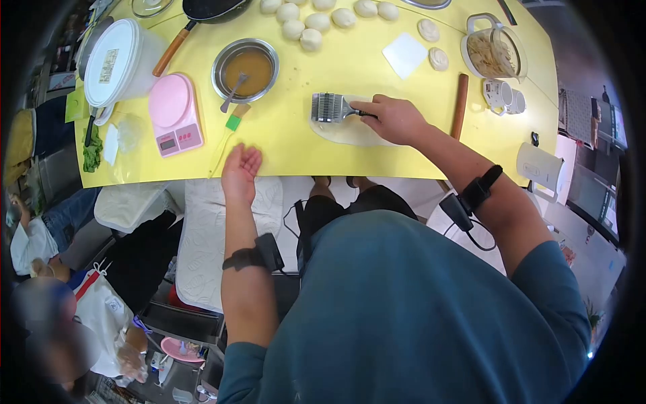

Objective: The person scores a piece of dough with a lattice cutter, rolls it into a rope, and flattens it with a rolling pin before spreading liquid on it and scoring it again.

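Observation:
My right hand (396, 120) is closed round the handle of a wide metal roller cutter (329, 108). The cutter's head rests at the left end of a flat, pale sheet of dough (343, 133) near the table's front edge. My left hand (241, 168) is at the front edge, palm up, fingers loosely curled and apart, with nothing in it. Just beyond it lies a brush with a green collar (233, 122). A steel bowl (274, 73) of brownish liquid, with a fork in it, stands further back.
Several dough balls (311, 39) sit at the back, beside a pan (208, 9). A pink scale (176, 111) and white tub (128, 64) stand left. On the right are a rolling pin (460, 106), a glass jug (493, 54) and cups (498, 95). A person (108, 316) is at lower left.

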Available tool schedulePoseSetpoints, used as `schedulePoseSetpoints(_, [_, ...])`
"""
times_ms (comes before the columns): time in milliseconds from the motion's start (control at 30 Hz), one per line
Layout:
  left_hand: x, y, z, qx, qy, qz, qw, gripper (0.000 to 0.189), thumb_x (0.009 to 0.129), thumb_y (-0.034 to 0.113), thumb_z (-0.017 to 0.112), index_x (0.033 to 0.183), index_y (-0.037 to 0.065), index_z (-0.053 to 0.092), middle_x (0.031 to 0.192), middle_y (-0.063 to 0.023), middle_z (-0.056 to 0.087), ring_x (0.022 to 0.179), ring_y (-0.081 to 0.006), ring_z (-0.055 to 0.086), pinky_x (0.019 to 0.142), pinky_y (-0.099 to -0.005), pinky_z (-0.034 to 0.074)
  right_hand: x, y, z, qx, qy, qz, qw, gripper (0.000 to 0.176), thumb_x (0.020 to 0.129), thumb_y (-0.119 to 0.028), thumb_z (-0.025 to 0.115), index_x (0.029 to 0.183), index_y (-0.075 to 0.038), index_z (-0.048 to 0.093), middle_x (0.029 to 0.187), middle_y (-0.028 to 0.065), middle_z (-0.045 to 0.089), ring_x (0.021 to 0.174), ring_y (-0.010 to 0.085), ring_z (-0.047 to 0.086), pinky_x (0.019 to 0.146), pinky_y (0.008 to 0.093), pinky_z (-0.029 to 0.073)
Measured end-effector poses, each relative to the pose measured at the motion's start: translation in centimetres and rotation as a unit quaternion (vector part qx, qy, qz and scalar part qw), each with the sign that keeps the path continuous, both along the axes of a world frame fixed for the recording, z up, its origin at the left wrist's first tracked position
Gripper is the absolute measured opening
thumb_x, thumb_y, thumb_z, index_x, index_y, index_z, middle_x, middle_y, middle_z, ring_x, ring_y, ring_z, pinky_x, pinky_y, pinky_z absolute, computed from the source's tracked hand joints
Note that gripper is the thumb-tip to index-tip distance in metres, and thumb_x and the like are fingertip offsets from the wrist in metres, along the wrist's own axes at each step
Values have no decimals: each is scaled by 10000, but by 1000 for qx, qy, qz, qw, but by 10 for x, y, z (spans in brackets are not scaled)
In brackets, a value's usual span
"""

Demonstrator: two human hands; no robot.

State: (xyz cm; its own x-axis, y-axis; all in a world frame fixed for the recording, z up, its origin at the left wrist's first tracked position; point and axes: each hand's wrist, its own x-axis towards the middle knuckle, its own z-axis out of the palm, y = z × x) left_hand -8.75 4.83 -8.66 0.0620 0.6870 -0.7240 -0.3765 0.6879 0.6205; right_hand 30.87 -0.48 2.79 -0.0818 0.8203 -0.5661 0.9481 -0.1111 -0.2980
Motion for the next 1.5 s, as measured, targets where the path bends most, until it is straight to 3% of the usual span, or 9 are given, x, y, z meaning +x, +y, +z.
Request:
schedulePoseSetpoints(133, [3,-37,14,-16,110,-136,984,330,1087,277,633,1275,5,632,1056,-108,712,947,-213,712,858,-348,600,-10,8,1,-15,-3,15,1000,436,1085,-382,509,1514,-330,568,1127,120,681,1030,314,710,916,445,564])
schedulePoseSetpoints(300, [-4,-76,13,-39,114,-150,981,300,1082,268,640,1230,9,676,1029,-91,718,907,-179,701,846,-327,600,-10,18,8,-22,-7,13,1000,432,1088,-372,501,1513,-335,568,1147,124,686,1050,318,709,918,445,564])
schedulePoseSetpoints(633, [-7,-103,9,-66,170,-165,969,313,1078,254,621,1281,19,661,1063,-96,714,924,-181,691,846,-332,600,4,24,-2,-49,-28,39,998,424,1105,-374,475,1520,-354,557,1270,111,658,1103,320,708,921,451,586])
schedulePoseSetpoints(933, [8,-120,29,-73,189,-186,961,339,1070,272,640,1285,13,675,1090,-98,719,961,-184,688,883,-336,586,124,-53,9,-54,-60,10,997,427,1096,-363,490,1515,-342,570,1174,112,684,1081,326,704,921,465,576])
schedulePoseSetpoints(1167, [19,-128,34,-58,178,-193,963,341,1064,277,648,1287,20,682,1096,-96,720,967,-183,686,878,-334,582,220,-128,34,-33,-119,-46,991,389,1044,-341,595,1425,-308,665,1014,105,681,980,309,706,845,463,572])
schedulePoseSetpoints(1300, [15,-134,29,-52,174,-191,965,348,1071,291,633,1309,39,668,1109,-79,710,985,-186,683,889,-338,578,188,-133,53,60,-24,-45,997,381,1026,-308,639,1404,-299,682,982,93,671,904,296,694,816,438,569])
schedulePoseSetpoints(1400, [15,-135,33,-61,176,-187,965,348,1073,291,631,1310,40,670,1118,-77,713,991,-187,685,899,-339,578,109,-94,52,-28,-32,32,999,417,1046,-340,594,1462,-321,625,1127,114,682,988,323,713,857,451,573])
schedulePoseSetpoints(1500, [9,-139,39,-59,184,-190,963,348,1073,294,632,1301,35,678,1104,-76,719,986,-180,685,892,-334,582,33,-57,24,-28,21,66,997,443,1062,-353,565,1503,-331,580,1198,129,679,1033,349,720,877,469,583])
